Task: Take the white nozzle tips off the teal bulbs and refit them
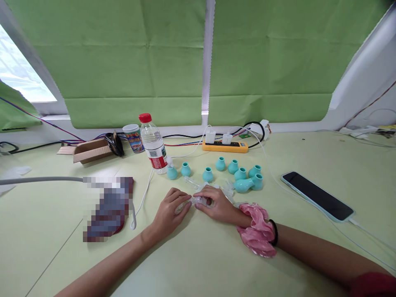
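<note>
My left hand [173, 209] and my right hand [219, 205] meet over the table, fingertips pinched on a small clear plastic piece [198, 200]. The left thumb and fingers close on its left side, the right ones on its right side. Its exact kind is partly hidden by my fingers. Just beyond my hands lie more clear plastic parts [228, 190]. Behind them stand several small teal bulbs [208, 175] with open necks. One teal bulb [243, 185] lies on its side, beside my right hand's far edge. A pink scrunchie [256, 231] circles my right wrist.
A water bottle [155, 148] with a red cap and a printed cup [134, 139] stand at the back left, near a cardboard box [93, 152]. An orange power strip [225, 147] with white chargers sits behind the bulbs. A cabled phone [317, 196] lies right; a pixelated object [108, 210] left.
</note>
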The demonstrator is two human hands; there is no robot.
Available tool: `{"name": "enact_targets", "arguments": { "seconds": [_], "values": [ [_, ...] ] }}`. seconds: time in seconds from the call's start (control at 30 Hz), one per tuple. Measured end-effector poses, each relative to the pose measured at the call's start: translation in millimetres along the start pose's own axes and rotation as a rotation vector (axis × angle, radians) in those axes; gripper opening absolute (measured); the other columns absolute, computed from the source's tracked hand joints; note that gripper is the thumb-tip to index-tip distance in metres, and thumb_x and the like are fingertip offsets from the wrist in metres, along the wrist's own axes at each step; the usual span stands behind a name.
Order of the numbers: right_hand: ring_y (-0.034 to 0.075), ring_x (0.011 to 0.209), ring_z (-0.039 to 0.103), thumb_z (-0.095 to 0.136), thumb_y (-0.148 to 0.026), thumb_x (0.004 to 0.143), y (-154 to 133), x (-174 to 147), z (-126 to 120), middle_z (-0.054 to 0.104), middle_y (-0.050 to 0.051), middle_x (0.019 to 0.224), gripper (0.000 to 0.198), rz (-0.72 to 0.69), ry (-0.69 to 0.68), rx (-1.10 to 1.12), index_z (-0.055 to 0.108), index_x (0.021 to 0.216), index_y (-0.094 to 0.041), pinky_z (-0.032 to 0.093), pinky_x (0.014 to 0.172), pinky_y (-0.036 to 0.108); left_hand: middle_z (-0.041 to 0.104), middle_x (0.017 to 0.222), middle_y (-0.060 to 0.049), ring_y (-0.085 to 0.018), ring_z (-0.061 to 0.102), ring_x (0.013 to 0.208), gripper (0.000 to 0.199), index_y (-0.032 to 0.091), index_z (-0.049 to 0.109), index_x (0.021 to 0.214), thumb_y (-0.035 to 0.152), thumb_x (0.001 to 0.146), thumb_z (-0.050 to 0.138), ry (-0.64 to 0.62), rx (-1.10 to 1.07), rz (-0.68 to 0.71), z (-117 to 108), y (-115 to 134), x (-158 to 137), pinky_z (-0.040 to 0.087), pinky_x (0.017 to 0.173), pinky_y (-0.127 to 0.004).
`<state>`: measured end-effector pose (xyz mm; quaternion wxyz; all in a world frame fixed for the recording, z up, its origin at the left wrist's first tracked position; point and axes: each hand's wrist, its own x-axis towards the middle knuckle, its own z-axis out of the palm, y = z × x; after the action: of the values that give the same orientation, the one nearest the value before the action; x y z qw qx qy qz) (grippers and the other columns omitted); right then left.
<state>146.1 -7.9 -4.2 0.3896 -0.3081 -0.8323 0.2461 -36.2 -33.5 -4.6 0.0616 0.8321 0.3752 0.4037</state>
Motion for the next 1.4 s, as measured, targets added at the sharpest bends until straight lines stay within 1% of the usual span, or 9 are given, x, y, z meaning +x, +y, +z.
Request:
{"name": "enact_targets", "arguments": {
  "seconds": [0.17,0.33,0.67,0.97,1.2,1.4],
  "values": [
    [0.013,0.063,0.048,0.059,-0.02,0.072,-1.0,0.5,-0.7,0.056,0.004,0.069,0.019,0.014,-0.001,-0.004,0.063,0.089,-0.014,0.041,0.057,0.024,0.06,0.082,-0.007,-0.018,0.048,0.079,0.02,0.016,0.058,0.095,0.011,0.078,0.049,-0.002,0.051,0.029,1.1,-0.4,-0.2,0.046,0.065,-0.031],
    [0.013,0.063,0.048,0.058,-0.023,0.074,-0.8,-0.6,-0.7,0.056,0.004,0.071,0.019,0.022,-0.011,-0.003,0.063,0.09,-0.014,0.04,0.058,0.024,0.06,0.082,-0.007,-0.019,0.049,0.08,0.021,0.016,0.058,0.096,0.01,0.079,0.048,0.017,0.083,0.052,3.3,-2.0,-1.0,0.046,0.064,-0.031],
    [0.012,0.062,0.047,0.057,-0.025,0.075,-1.0,-0.4,-0.8,0.056,0.004,0.071,0.021,0.055,-0.019,0.004,0.063,0.092,-0.014,0.041,0.058,0.024,0.062,0.089,-0.008,-0.021,0.048,0.085,0.026,0.016,0.055,0.102,0.01,0.077,0.047,0.006,0.216,0.078,1.5,0.2,-3.0,0.044,0.067,-0.035],
    [0.012,0.061,0.047,0.057,-0.025,0.075,-2.5,-0.2,-1.2,0.056,0.003,0.07,0.019,0.053,-0.009,0.002,0.063,0.09,-0.015,0.041,0.056,0.023,0.062,0.089,-0.008,-0.021,0.05,0.084,0.028,0.017,0.054,0.102,0.01,0.077,0.045,0.003,0.25,0.088,-0.2,3.6,-2.2,0.043,0.067,-0.034],
    [0.012,0.059,0.047,0.055,-0.026,0.077,-2.3,-0.1,-1.6,0.056,0.003,0.068,0.018,0.036,-0.001,-0.011,0.062,0.09,-0.016,0.041,0.057,0.025,0.061,0.095,-0.008,-0.023,0.05,0.089,0.031,0.017,0.052,0.105,0.01,0.075,0.046,-0.024,0.367,0.139,0.8,3.2,-4.6,0.039,0.074,-0.04],
    [0.012,0.059,0.047,0.054,-0.027,0.078,-3.6,0.4,-1.3,0.056,0.003,0.068,0.018,0.029,0.009,-0.021,0.062,0.089,-0.014,0.04,0.057,0.024,0.06,0.099,-0.009,-0.025,0.049,0.091,0.032,0.015,0.049,0.107,0.01,0.075,0.047,-0.047,0.445,0.162,0.4,4.6,-4.7,0.036,0.077,-0.043]
  ]
}}
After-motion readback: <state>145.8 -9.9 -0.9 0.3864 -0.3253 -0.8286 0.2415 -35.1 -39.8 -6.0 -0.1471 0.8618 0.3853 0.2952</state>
